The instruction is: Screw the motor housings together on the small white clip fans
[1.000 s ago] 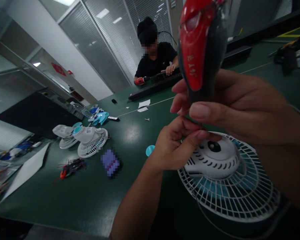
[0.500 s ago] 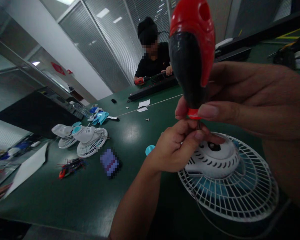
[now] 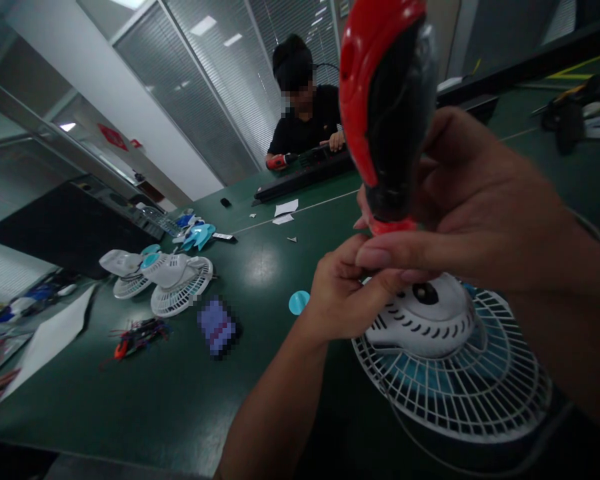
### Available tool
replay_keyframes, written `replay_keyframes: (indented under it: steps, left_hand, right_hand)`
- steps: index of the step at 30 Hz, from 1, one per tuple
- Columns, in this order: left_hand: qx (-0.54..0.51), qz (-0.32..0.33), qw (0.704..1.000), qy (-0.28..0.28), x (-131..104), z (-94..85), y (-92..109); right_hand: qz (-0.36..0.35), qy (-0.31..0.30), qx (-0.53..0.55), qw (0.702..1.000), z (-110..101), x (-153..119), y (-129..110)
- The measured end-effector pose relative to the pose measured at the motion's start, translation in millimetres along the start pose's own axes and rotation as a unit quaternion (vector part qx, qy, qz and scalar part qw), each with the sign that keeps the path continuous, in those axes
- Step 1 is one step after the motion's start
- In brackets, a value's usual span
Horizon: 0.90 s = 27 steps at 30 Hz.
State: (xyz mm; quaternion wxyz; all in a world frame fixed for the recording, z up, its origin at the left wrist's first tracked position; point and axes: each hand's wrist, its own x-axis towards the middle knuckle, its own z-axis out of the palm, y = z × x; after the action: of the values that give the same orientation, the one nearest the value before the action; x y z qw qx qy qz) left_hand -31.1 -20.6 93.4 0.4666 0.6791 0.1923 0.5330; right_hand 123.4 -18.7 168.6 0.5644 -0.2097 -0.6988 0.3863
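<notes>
My right hand (image 3: 475,207) is closed round the lower end of a red-and-black screwdriver (image 3: 390,113), its thumb and fingers at the red collar. The tool stands nearly upright, and its shaft is hidden behind my fingers. Directly below, my left hand (image 3: 347,290) is closed, thumb against fingers, touching the right thumb. What it pinches is covered. Both hands are over the back of a small white fan (image 3: 420,327), which lies with its round wire guard on the table and light-blue blades showing through. A light-blue round cap (image 3: 299,302) lies beside my left wrist.
Two more white fans (image 3: 175,277) lie to the left on the green table (image 3: 180,407). Nearer are a bundle of wires (image 3: 143,335) and a pixelated purple item (image 3: 217,325). Across the table a person (image 3: 305,113) holds a red tool (image 3: 280,161) by a long black bar (image 3: 305,180).
The screwdriver handle has turned about its axis, showing a different side. My right hand has shifted lower and left, its thumb now over the left fingers, covering the shaft that showed before.
</notes>
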Motion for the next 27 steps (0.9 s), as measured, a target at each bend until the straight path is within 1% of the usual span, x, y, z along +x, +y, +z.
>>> replay_keyframes:
  steps: [2, 3, 6, 9, 12, 15, 17, 20, 22, 27]
  left_hand:
    - [0.021, 0.02, 1.0, 0.008, -1, -1.1, 0]
    - [0.032, 0.019, 0.999, 0.009, -1, -1.3, 0]
    - [0.031, -0.019, 0.999, -0.007, -3, -0.1, 5]
    - [-0.011, -0.066, 0.997, -0.031, -3, 3.1, 11]
    - [-0.043, -0.08, 0.995, -0.032, -3, 4.7, 14]
    - [-0.028, -0.08, 0.995, -0.043, -3, 3.4, 16]
    - [-0.015, -0.088, 0.994, -0.058, -3, 2.2, 17]
    - [-0.037, -0.099, 0.992, -0.066, -3, 2.9, 16]
    - [-0.055, -0.103, 0.992, -0.055, -2, 4.9, 15]
    - [-0.07, -0.085, 0.994, 0.003, 1, 8.8, 11]
  right_hand:
    - [0.006, -0.033, 0.004, 0.999, 1, -1, 1]
    - [0.005, -0.047, 0.004, 0.999, 0, -2, 0]
    - [0.012, -0.055, 0.007, 0.998, -2, -4, -6]
    - [0.041, -0.068, 0.032, 0.996, -5, -5, -15]
    - [0.059, -0.082, 0.064, 0.993, -8, -4, -21]
    - [0.075, -0.077, 0.085, 0.991, -9, -2, -24]
    - [0.068, -0.082, 0.084, 0.991, -10, -2, -23]
    - [0.053, -0.078, 0.066, 0.993, -10, -1, -19]
    - [0.045, -0.056, 0.051, 0.996, -11, -1, -16]
    - [0.011, -0.01, 0.032, 0.999, -10, -2, -10]
